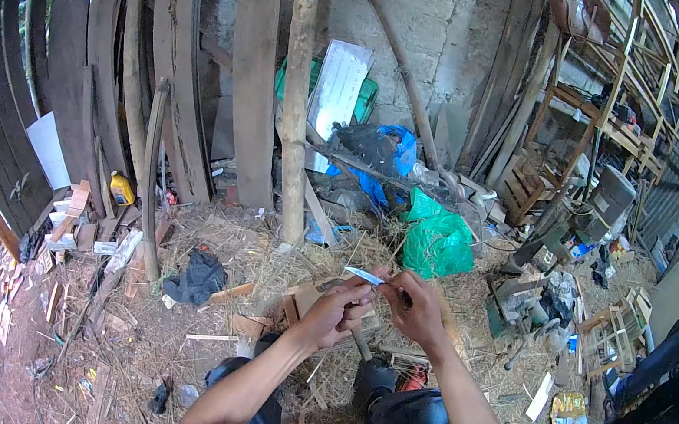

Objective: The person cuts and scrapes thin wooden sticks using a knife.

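Both my hands meet in front of my knees, at the middle of the head view. A thin, shiny, pale-blue strip (364,276), shaped like a small blade, is pinched at its right end by my right hand (415,308). Its free end points left, over my left hand (333,314). My left hand is closed, fingers curled, close under the strip; what lies inside it I cannot make out. Below the hands a wooden stick (361,345) slants down toward my dark shoe (375,381). A cardboard-coloured piece (304,299) lies behind my left hand.
A wooden post (299,92) rises ahead. Beyond my hands lie a green plastic bag (438,242), a blue tarp (399,146) and a white panel (338,93). Dark cloth (196,277) and a yellow bottle (122,189) are leftward. At right a person's legs (670,349) stand near wooden frames.
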### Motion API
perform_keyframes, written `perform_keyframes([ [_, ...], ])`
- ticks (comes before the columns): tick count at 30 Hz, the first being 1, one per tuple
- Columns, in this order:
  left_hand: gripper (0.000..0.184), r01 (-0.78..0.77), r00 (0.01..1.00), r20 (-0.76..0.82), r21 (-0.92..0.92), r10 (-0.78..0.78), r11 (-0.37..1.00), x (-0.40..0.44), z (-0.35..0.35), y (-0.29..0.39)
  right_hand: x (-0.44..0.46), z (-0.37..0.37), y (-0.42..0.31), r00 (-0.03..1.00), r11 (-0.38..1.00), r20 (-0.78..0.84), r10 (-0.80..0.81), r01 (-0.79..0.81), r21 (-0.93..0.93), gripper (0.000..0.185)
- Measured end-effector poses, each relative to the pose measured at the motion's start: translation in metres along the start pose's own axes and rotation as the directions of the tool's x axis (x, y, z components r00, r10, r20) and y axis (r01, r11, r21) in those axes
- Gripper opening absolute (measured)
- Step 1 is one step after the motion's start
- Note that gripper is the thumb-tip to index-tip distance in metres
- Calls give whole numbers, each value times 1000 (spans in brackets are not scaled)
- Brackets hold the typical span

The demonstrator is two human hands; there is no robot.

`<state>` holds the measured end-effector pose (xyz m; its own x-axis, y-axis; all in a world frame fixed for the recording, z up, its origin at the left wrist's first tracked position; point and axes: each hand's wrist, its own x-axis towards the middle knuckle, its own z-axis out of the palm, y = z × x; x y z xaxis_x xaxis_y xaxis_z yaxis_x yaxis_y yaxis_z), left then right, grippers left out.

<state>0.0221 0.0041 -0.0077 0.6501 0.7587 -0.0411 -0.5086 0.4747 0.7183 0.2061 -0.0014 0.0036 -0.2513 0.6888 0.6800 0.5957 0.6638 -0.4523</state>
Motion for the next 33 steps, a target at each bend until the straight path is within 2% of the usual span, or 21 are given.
perform_keyframes([
  [3,43,41,998,43,-41,-39,998,-2,-1,0,-1,-4,14,993,996,-91,-78,82,38,9],
  [4,44,48,995,88,-42,-45,998,-2,-1,1,-2,-10,21,984,991,-123,131,-129,22,8],
  [5,44,49,995,87,-42,-46,998,-6,1,0,-4,-15,29,930,942,-156,333,-334,16,9],
  [6,44,66,994,92,-9,-65,998,-12,4,0,0,-15,37,920,975,-326,220,-200,94,12],
  [7,44,77,992,96,25,-79,997,-15,5,2,-3,-17,40,921,976,-326,215,-194,97,12],
  [9,44,75,996,52,6,-76,997,-13,6,6,-14,-21,34,882,916,-265,390,-400,20,13],
  [10,43,81,997,10,-21,-80,997,-11,6,6,-14,-15,19,938,974,-265,226,-224,36,14],
  [11,43,77,997,11,-30,-77,997,-9,6,5,-12,-7,13,940,974,-257,224,-224,32,14],
  [13,43,66,998,11,-16,-66,998,-5,3,4,-11,4,5,995,995,-67,-74,78,66,11],
  [14,43,72,997,8,-14,-72,997,-4,2,4,-9,1,3,1000,999,-25,-6,7,42,12],
  [15,43,73,997,25,-32,-72,997,-3,0,3,-8,0,1,1000,999,-30,2,-1,47,12],
  [20,44,77,996,40,-69,-74,995,3,0,2,-1,-3,3,998,999,-53,-36,37,17,13],
  [22,44,52,998,-43,-22,-53,998,7,0,2,0,-4,12,996,999,-82,-45,47,26,14],
  [24,45,46,999,10,-7,-46,999,-1,1,3,-3,-14,28,965,969,-108,239,-244,-38,11],
  [25,47,35,997,62,9,-36,999,-5,1,4,-6,-17,43,965,969,-109,238,-243,-37,11],
  [27,46,55,997,61,20,-56,998,-10,0,1,-3,-23,62,921,976,-363,138,-189,-108,11],
  [28,46,80,995,60,29,-82,996,-10,-1,0,-7,-28,58,901,915,-303,312,-371,-161,9],
  [29,46,75,995,63,29,-77,997,-8,0,2,-12,-26,51,902,916,-303,306,-366,-164,9],
  [31,47,34,999,6,93,-34,995,-4,2,3,-15,-13,20,958,970,-148,244,-245,14,9],
  [33,45,25,1000,1,85,-25,996,1,-2,-2,-11,1,2,999,998,-34,25,-23,56,9],
])
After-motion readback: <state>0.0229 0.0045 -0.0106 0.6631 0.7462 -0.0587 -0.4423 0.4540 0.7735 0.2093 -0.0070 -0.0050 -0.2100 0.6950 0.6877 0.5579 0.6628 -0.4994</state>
